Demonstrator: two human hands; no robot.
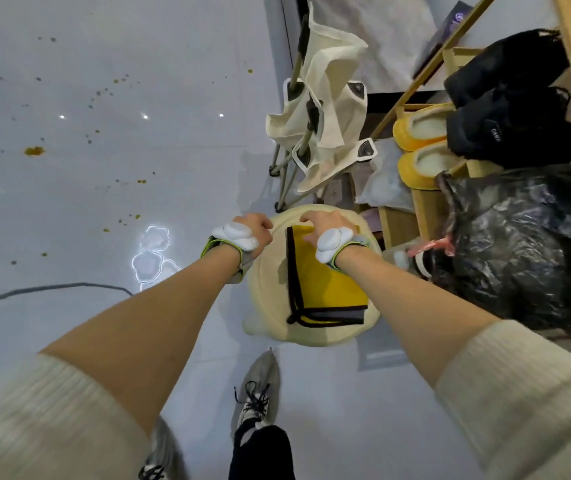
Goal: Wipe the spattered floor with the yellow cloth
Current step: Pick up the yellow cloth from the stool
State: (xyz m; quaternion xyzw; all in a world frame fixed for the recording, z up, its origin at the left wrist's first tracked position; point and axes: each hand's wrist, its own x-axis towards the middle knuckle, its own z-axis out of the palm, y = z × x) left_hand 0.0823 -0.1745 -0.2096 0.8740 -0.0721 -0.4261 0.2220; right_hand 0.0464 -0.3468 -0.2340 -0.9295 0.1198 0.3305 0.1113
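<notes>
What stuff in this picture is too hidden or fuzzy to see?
All in the head view:
- Right hand fingertips: curled over the far edge of the yellow cloth, so the grip is unclear.
- Left hand fingers: curled out of sight.
- Black bag: opaque, contents hidden.
- Spattered floor: cut off at the left edge.

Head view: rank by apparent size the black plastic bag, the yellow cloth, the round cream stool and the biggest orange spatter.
1. black plastic bag, though cut off at the frame edge
2. round cream stool, partly covered
3. yellow cloth, folded on the stool
4. biggest orange spatter, by far the smallest

The top two are close in apparent size, so their order is unsure.
</notes>
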